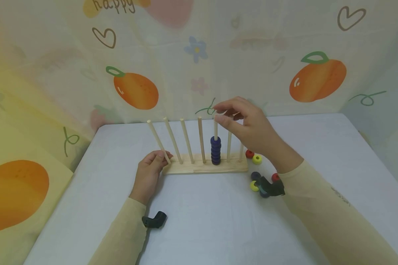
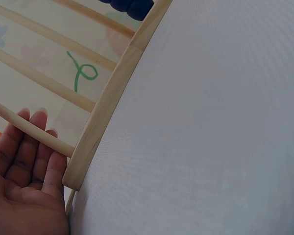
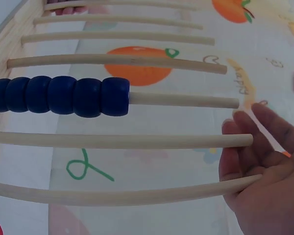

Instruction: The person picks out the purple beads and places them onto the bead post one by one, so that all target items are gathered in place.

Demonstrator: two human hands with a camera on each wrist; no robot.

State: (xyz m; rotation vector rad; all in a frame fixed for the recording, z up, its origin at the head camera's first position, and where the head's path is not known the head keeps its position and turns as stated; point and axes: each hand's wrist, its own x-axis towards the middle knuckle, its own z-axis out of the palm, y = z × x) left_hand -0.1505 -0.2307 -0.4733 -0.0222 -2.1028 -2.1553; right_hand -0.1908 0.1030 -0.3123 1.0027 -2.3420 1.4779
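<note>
A wooden peg rack [image 1: 205, 168] stands on the white table, a row of several upright pegs rising from its flat base. Several dark blue beads [image 3: 61, 95] are stacked on one peg, filling its lower part. My left hand [image 1: 149, 173] holds the rack's left end, thumb and fingers either side of the end peg [image 2: 36, 129]. Over the top of the blue-bead peg [image 1: 215, 129] is my right hand [image 1: 248, 123], thumb and forefinger apart with nothing between them. In the right wrist view, its other fingers [image 3: 230, 156] bend loosely behind the two rightmost pegs.
Loose beads lie right of the rack: a red bead [image 1: 250, 154] and a yellow bead [image 1: 257, 159] by its end, several more nearer me, partly covered by the right wrist's black camera [image 1: 273, 187]. A fruit-printed cloth [image 1: 199, 73] hangs behind the table.
</note>
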